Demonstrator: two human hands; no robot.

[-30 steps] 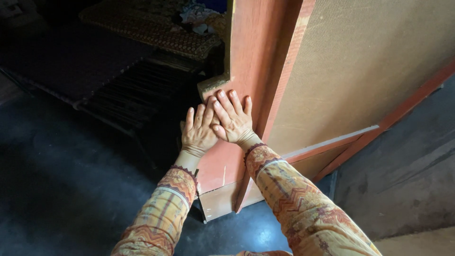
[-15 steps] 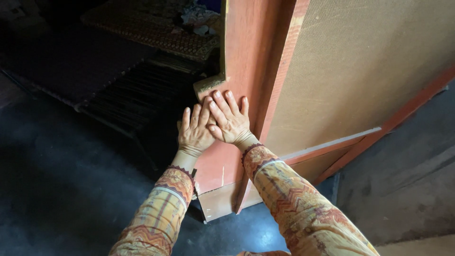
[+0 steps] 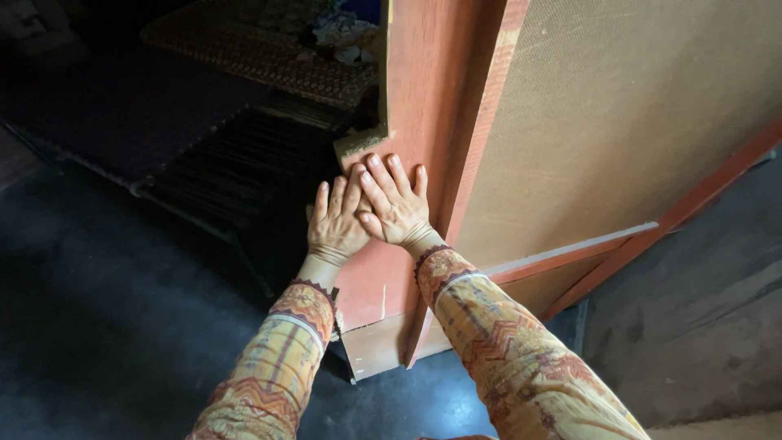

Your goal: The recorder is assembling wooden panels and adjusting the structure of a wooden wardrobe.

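Board (image 3: 423, 90), red-orange, stands upright against a tan panel (image 3: 619, 122) on its right. Both hands press flat on its face, left hand (image 3: 336, 226) partly under right hand (image 3: 395, 204), fingers spread, gripping nothing. Dark floor (image 3: 98, 326) lies left.

Both arms reach up from the bottom edge toward the middle of the frame, each in a patterned orange and yellow sleeve ending at the wrist. The left hand (image 3: 336, 224) lies flat, palm down, fingers straight and close together, pointing up. The right hand (image 3: 394, 204) is also flat and spread, its fingers angled up and left, its thumb side overlapping the left hand's fingers.
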